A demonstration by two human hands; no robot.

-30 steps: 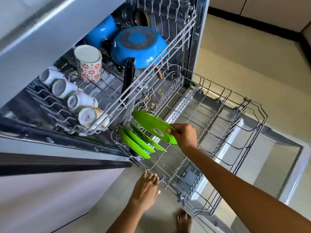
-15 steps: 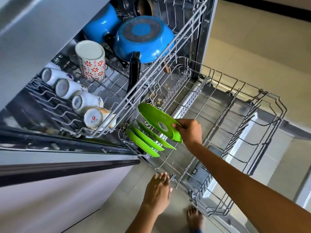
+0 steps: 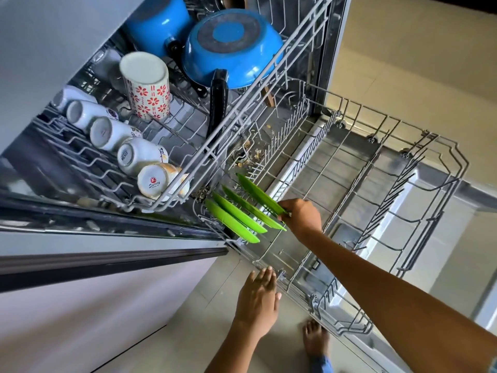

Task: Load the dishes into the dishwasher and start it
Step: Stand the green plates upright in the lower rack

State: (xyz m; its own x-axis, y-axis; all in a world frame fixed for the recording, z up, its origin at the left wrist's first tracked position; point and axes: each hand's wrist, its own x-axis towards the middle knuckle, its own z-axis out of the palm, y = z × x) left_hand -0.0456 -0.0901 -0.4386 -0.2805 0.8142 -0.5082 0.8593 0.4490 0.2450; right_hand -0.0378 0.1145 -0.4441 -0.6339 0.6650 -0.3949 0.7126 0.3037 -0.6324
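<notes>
Right hand pinching fourth green plate, frame centre, lower rack; seat upright between tines, then release; left hand fingers straight at rack edge

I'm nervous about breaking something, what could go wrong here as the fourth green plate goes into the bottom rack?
The right hand grips the fourth green plate only by its rim; it may slip or miss its slot. The black pan handle hanging through the upper rack could snag on something tall below.

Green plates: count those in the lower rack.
4 green plates, on edge in a row: nearest, second, third, farthest, held by the right hand. None seem hidden.
</notes>
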